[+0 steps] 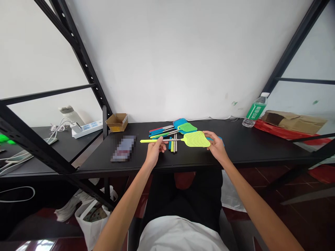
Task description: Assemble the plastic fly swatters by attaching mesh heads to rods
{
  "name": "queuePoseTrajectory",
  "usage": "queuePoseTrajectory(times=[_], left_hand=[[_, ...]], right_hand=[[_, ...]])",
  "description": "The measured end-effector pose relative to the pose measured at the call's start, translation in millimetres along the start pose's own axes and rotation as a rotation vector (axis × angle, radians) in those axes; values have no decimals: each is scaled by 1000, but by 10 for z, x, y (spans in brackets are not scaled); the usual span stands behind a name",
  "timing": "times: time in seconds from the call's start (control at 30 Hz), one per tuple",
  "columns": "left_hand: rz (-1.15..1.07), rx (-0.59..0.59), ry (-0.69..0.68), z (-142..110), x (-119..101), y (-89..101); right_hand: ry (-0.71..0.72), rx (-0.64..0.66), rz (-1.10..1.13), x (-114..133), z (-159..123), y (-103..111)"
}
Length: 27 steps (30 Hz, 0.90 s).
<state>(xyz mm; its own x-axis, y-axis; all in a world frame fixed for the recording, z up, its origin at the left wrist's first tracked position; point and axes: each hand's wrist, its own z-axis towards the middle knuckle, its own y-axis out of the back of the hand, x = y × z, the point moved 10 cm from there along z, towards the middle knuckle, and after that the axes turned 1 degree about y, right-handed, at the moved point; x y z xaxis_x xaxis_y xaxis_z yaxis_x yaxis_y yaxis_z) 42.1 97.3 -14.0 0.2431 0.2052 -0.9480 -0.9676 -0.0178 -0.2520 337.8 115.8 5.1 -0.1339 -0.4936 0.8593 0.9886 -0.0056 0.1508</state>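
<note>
A lime-yellow plastic fly swatter (195, 139) lies across my grip, held level above the black table top (94, 164). My left hand (155, 150) is closed around its metal handle, and my right hand (216, 145) holds the edge of its mesh head. A blue swatter head (219, 139) shows just behind my right fingers, partly hidden. Beneath the handle, several upright-lying swatter handles (172, 144) in blue, lime and grey point toward me. A pile of swatters in blue, green and red (170, 129) lies behind them.
A blurred flat object (123, 148) lies left on the table, with a small cardboard box (117, 122) behind it. A green-labelled water bottle (255, 110) and a brown package on a red sheet (293, 122) stand right. Black shelf uprights (86, 62) frame the table.
</note>
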Motion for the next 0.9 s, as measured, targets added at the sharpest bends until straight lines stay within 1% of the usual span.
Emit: queuePoseTrajectory(times=[0.17,0.37,0.67,0.9], left_hand=[[0,-13,-11,-13,-26,5],[-13,-11,-19,-10,-25,11],[-6,-19,-26,-4,-15,27],[14,-18,-43,-18,-45,24]], right_hand=[[5,-18,-26,-43,4,29],[-35,-20,-70,-91,-9,51],[-62,-9,-75,-59,-25,27],[-54,-16,-97,-39,-24,29]])
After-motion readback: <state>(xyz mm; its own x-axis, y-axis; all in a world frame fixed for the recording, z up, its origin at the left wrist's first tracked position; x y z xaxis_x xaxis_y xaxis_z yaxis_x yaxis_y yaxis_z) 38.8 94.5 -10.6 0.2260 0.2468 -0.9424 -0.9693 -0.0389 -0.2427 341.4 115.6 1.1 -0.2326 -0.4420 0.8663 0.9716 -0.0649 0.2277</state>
